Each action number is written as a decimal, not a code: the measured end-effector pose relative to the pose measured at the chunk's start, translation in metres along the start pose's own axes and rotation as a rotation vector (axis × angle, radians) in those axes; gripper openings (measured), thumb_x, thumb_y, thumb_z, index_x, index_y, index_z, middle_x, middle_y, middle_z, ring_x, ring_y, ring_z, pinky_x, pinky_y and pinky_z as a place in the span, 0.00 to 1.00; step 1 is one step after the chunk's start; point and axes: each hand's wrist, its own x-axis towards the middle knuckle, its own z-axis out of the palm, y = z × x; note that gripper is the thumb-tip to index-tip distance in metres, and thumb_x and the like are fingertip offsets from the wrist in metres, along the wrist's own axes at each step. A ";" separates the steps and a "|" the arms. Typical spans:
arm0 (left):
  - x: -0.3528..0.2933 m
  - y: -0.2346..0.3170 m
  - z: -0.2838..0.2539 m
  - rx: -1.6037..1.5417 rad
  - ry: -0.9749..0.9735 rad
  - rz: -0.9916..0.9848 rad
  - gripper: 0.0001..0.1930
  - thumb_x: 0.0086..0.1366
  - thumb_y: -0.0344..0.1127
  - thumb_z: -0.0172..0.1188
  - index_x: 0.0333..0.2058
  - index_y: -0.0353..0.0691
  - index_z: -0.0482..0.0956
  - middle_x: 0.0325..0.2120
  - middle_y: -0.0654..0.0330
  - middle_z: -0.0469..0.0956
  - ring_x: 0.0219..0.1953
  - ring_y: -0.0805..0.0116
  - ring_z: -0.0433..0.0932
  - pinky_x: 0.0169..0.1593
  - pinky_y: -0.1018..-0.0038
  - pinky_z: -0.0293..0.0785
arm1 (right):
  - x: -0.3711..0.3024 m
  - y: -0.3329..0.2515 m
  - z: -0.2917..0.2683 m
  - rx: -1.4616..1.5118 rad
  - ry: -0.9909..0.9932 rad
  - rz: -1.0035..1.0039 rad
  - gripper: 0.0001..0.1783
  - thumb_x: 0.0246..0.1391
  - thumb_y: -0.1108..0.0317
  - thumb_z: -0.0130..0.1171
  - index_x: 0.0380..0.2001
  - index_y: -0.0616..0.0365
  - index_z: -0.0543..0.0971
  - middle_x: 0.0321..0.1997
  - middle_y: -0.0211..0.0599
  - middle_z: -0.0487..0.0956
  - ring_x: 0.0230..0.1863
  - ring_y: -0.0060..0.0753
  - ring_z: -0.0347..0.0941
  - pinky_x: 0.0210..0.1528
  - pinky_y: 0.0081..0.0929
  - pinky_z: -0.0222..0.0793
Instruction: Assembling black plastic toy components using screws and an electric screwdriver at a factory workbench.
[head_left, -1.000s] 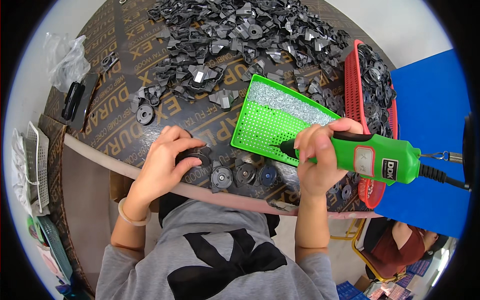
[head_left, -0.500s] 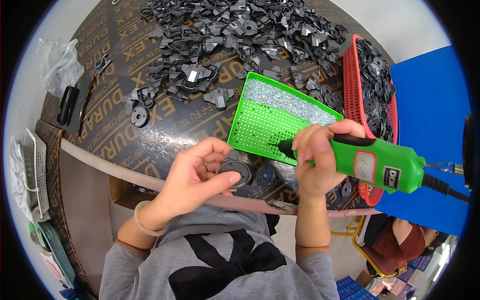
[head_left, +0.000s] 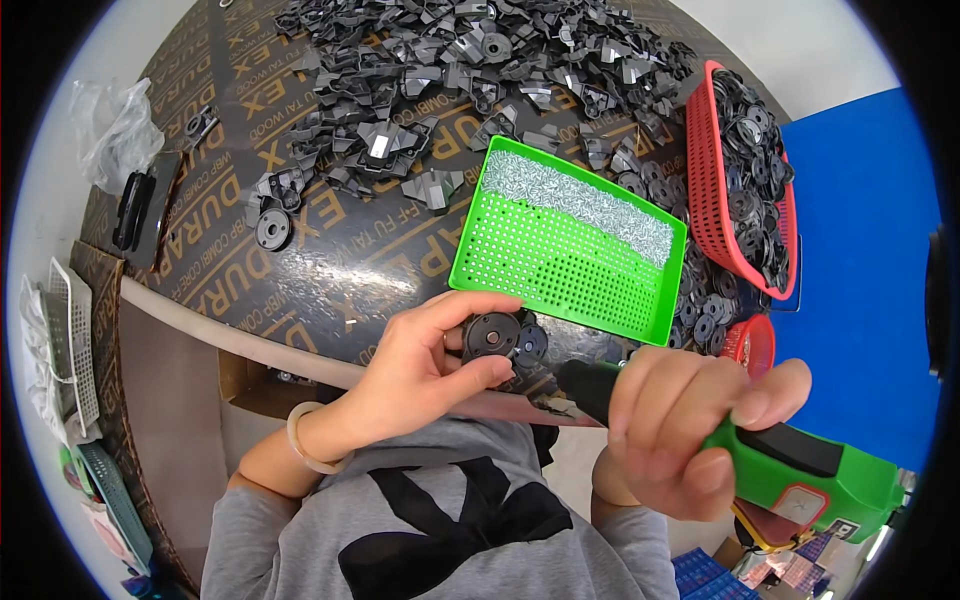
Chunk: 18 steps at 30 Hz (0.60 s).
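My left hand (head_left: 405,360) grips a black round plastic part (head_left: 489,334) between thumb and fingers, at the near edge of the table. Just right of it lies a second dark disc (head_left: 533,344). My right hand (head_left: 675,430) is wrapped around a green electric screwdriver (head_left: 860,485), whose dark nose points left toward the held part and stays apart from it. The tip of the tool is hard to make out. Beyond both hands stands a green perforated tray (head_left: 600,290), with many small silvery screws (head_left: 575,200) along its far side.
A large heap of black plastic parts (head_left: 480,60) covers the far table. At the right, a red basket (head_left: 708,190) holds black discs, with more discs (head_left: 705,310) and a small red container (head_left: 750,343) nearby. A clear plastic bag (head_left: 115,135) lies far left.
My right hand has drawn the screwdriver back from over the tray, nearer to me and rightward. My left hand has moved slightly right, still holding the round part, which is now tilted more face-up.
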 end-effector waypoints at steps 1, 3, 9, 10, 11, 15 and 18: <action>0.000 -0.001 0.000 0.046 0.006 0.021 0.25 0.64 0.16 0.59 0.60 0.32 0.68 0.44 0.58 0.79 0.43 0.72 0.82 0.47 0.77 0.81 | 0.000 0.003 0.003 -0.002 0.014 -0.010 0.18 0.62 0.69 0.60 0.47 0.54 0.62 0.21 0.30 0.72 0.20 0.25 0.67 0.26 0.28 0.67; 0.000 -0.001 0.000 0.091 0.006 0.041 0.27 0.63 0.15 0.60 0.61 0.32 0.68 0.44 0.57 0.80 0.44 0.72 0.81 0.49 0.76 0.80 | -0.001 0.005 0.002 -0.013 -0.001 -0.008 0.18 0.62 0.69 0.60 0.47 0.54 0.62 0.21 0.31 0.72 0.19 0.25 0.67 0.26 0.28 0.67; -0.001 0.003 0.001 0.093 -0.011 0.005 0.28 0.61 0.15 0.61 0.61 0.32 0.68 0.45 0.57 0.80 0.46 0.73 0.81 0.49 0.77 0.79 | -0.002 0.007 0.001 -0.019 -0.015 0.013 0.17 0.63 0.69 0.59 0.47 0.55 0.62 0.21 0.30 0.72 0.19 0.25 0.67 0.25 0.27 0.67; -0.001 0.002 0.000 0.156 -0.011 0.017 0.28 0.61 0.15 0.62 0.61 0.32 0.68 0.46 0.57 0.80 0.46 0.74 0.80 0.48 0.78 0.79 | -0.002 0.007 0.001 -0.024 -0.015 0.010 0.17 0.63 0.69 0.60 0.47 0.55 0.62 0.21 0.30 0.72 0.19 0.25 0.67 0.25 0.27 0.67; -0.001 0.001 -0.001 0.218 -0.013 0.028 0.28 0.61 0.16 0.63 0.60 0.32 0.69 0.46 0.58 0.80 0.45 0.74 0.80 0.47 0.78 0.79 | -0.002 0.006 0.001 -0.025 -0.014 0.010 0.17 0.63 0.69 0.60 0.47 0.55 0.62 0.21 0.30 0.72 0.19 0.25 0.67 0.25 0.27 0.67; -0.001 0.005 0.001 0.264 0.008 0.020 0.28 0.59 0.17 0.65 0.59 0.32 0.71 0.47 0.58 0.80 0.44 0.76 0.80 0.44 0.80 0.79 | -0.003 0.005 0.001 -0.037 -0.010 0.014 0.18 0.62 0.69 0.60 0.47 0.55 0.62 0.20 0.30 0.72 0.19 0.26 0.68 0.25 0.28 0.67; -0.001 0.004 0.002 0.313 0.026 0.068 0.28 0.58 0.18 0.67 0.58 0.33 0.73 0.45 0.58 0.81 0.42 0.77 0.80 0.41 0.81 0.79 | -0.002 0.005 0.000 -0.050 -0.020 0.013 0.18 0.62 0.69 0.60 0.46 0.55 0.62 0.20 0.30 0.72 0.19 0.26 0.68 0.25 0.28 0.68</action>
